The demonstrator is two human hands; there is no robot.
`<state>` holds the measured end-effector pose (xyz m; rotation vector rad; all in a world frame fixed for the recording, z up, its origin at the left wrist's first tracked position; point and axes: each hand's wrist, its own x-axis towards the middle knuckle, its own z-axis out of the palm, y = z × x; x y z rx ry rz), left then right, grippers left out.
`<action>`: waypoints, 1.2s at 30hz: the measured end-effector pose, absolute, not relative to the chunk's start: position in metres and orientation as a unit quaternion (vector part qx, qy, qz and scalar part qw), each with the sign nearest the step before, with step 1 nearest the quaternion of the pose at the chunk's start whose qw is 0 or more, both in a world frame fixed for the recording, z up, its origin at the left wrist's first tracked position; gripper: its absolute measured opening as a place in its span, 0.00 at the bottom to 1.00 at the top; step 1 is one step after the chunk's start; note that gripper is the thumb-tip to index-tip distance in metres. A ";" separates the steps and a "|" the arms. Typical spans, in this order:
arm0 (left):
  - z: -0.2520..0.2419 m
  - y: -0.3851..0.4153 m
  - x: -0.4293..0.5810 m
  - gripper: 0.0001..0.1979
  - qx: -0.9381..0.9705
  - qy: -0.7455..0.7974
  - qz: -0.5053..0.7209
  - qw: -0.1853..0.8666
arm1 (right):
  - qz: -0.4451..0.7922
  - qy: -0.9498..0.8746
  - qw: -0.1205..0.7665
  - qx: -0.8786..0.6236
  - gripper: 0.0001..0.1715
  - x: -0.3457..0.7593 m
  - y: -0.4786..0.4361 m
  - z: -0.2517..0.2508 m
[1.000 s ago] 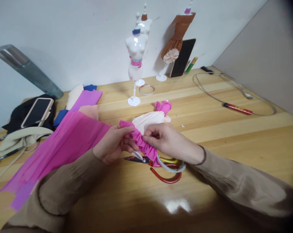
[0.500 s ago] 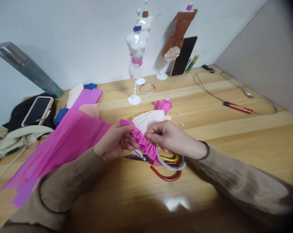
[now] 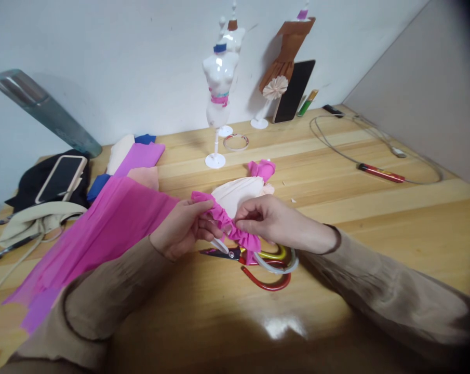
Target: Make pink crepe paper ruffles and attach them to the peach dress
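Observation:
Between my hands is a strip of gathered pink crepe paper [image 3: 223, 221]. My left hand [image 3: 186, 226] pinches its upper left end between thumb and fingers. My right hand [image 3: 268, 218] is closed on its ruffled edge, thumb against forefinger. A roll of pale tape [image 3: 276, 267] hangs or rests below my right hand, and a pale strip shows under my left fingers. Red and yellow scissors [image 3: 266, 284] lie beneath the paper. Behind the hands are a cream bundle [image 3: 237, 192] and a bunched pink piece [image 3: 263, 170].
Pink sheets [image 3: 121, 223] cover the left side, near a phone [image 3: 61, 178] on black cloth. White mannequins [image 3: 220, 70], one in a brown dress [image 3: 291, 44], stand behind. A cable [image 3: 320, 137], red tube [image 3: 380, 172] and leaning tablet [image 3: 297, 91] are farther right.
The ruffled strip has shifted over the top of the tape roll, and its folds look tighter. My right hand has moved very slightly; my left hand stays in place.

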<state>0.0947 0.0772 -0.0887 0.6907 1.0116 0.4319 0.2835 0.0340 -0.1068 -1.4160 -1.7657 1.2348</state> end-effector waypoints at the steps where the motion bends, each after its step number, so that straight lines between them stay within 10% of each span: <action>1: -0.089 0.077 0.094 0.17 0.324 0.469 0.201 0.797 | 0.468 -0.656 0.277 -0.523 0.07 0.284 0.034 -0.108; 36: -0.078 0.067 0.096 0.08 0.577 0.405 0.134 0.697 | 0.836 -0.294 0.358 -0.294 0.13 0.299 0.045 -0.111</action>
